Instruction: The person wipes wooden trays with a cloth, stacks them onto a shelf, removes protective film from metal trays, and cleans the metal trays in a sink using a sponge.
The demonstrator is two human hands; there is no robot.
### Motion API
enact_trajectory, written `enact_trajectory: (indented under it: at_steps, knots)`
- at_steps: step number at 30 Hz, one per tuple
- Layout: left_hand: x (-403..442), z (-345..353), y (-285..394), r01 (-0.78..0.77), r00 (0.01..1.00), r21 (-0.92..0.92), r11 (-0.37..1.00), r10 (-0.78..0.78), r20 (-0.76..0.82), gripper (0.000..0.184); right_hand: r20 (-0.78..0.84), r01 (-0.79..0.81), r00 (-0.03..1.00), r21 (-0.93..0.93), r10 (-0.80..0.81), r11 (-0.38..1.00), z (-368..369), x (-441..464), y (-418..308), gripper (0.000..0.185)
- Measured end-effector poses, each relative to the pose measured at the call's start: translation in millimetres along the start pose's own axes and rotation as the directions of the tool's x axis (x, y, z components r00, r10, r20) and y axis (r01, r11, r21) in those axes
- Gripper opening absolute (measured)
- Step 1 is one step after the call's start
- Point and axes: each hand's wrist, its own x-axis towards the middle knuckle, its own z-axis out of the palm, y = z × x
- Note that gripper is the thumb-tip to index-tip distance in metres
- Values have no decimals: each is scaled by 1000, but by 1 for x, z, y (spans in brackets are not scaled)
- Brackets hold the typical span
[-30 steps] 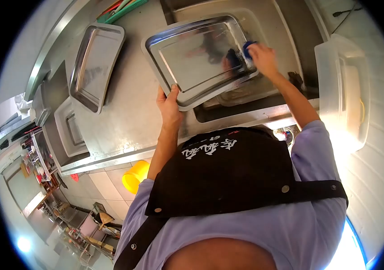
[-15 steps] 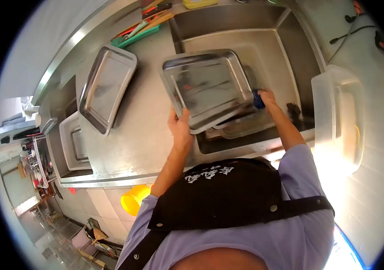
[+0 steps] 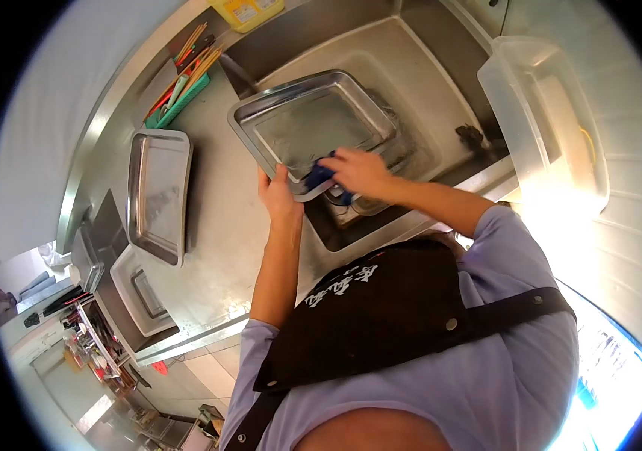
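Observation:
A rectangular steel tray [image 3: 310, 120] is tilted over the left edge of the sink [image 3: 389, 56]. My left hand [image 3: 280, 197] grips its near left corner, with the thumb on the rim. My right hand [image 3: 358, 173] holds a dark blue cloth [image 3: 321, 173] against the near rim of the tray, close to my left hand. Part of the cloth hangs below the rim. Under the tray, another item in the sink is mostly hidden.
On the steel counter [image 3: 219, 225] at left lies a second steel tray [image 3: 159, 195]. Behind it sits a green basket [image 3: 178, 101] of chopsticks and utensils. A yellow jug [image 3: 248, 11] stands beyond the sink, a clear plastic bin [image 3: 539, 113] at right.
My right hand with the blue cloth has moved left from the tray's right side to its near rim. My left hand has kept its hold. The view has turned and shifted.

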Motion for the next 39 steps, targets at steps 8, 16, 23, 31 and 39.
enact_trajectory:
  at_steps: [8,16,23,31,39]
  knots:
    - [-11,-9,34,-99,994,271,957,86,61,52,-69,-663,749,-69,659,746,21,1,153,35]
    - [-32,1,66,-99,993,287,953,74,96,58,292,-643,697,-149,655,751,45,-11,174,38]
    - [-32,5,59,-99,989,348,932,53,139,66,301,-541,751,791,588,285,-27,42,107,40]
    - [-34,18,31,-276,955,570,774,158,250,70,-628,120,770,322,117,939,-52,139,-40,39]
    - [-48,3,40,-349,935,569,744,239,261,67,-445,-373,787,208,427,904,-25,165,66,32]
